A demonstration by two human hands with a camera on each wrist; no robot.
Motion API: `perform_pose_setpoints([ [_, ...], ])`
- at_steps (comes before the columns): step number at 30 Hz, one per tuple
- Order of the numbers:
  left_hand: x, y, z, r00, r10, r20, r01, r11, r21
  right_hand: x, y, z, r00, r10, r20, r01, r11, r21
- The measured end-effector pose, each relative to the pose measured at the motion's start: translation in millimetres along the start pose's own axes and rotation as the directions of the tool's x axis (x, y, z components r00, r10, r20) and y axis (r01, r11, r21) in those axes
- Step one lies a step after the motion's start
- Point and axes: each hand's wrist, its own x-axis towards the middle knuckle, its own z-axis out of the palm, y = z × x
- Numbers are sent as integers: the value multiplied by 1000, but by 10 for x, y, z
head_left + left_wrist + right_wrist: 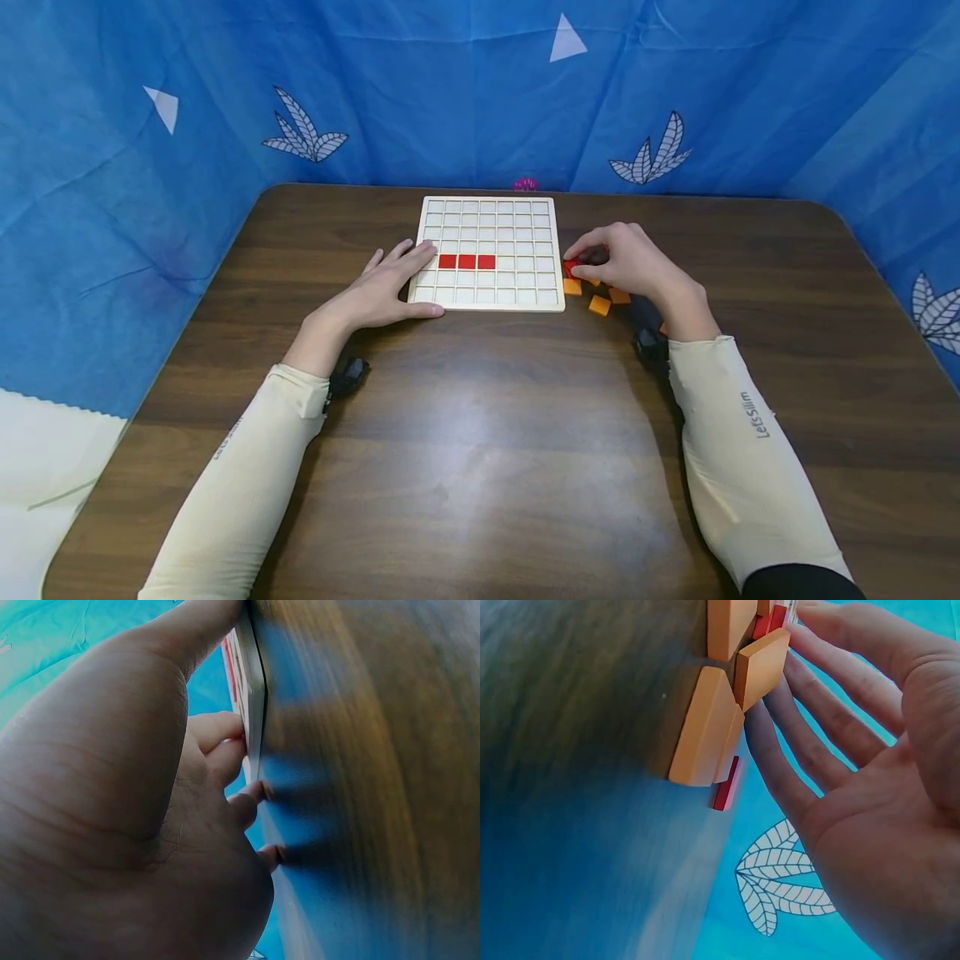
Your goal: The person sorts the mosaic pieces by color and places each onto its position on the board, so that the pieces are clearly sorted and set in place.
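Note:
A pale square grid board (525,297) lies at the far middle of the table, with a row of 3 red tiles (467,262) set in its cells. My left hand (378,292) rests spread over the board's left edge, its thumb at the near corner; the left wrist view shows the board's rim (255,690) against the fingers. Just off the board's right side, my right hand (630,260) pinches a red tile (572,268) between thumb and index finger. Its other fingers extend past the loose orange tiles (763,667) in the right wrist view.
Several orange tiles (599,306) lie loose beside the board, partly under the right hand. Another red tile (726,784) lies beyond them in the right wrist view. A blue patterned cloth (465,100) hangs behind the brown wooden table (480,467).

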Motion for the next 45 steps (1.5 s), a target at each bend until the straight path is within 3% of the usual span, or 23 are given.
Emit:
perform_pose_setpoints([
  [11,-7,-1,-17,1000,-12,3,12,1000,1,21,-13,-7,1000,-1,24,0,1000,17],
  [21,10,8,-21,1000,-15,-5,15,1000,3,35,7,2,1000,-14,-19,14,1000,-25],
  [36,24,16,-23,1000,-12,0,12,1000,8,50,37,9,998,20,-55,-20,1000,-1],
  [45,33,11,-15,1000,-7,3,7,1000,3,81,2,50,996,-21,-88,21,1000,2],
])
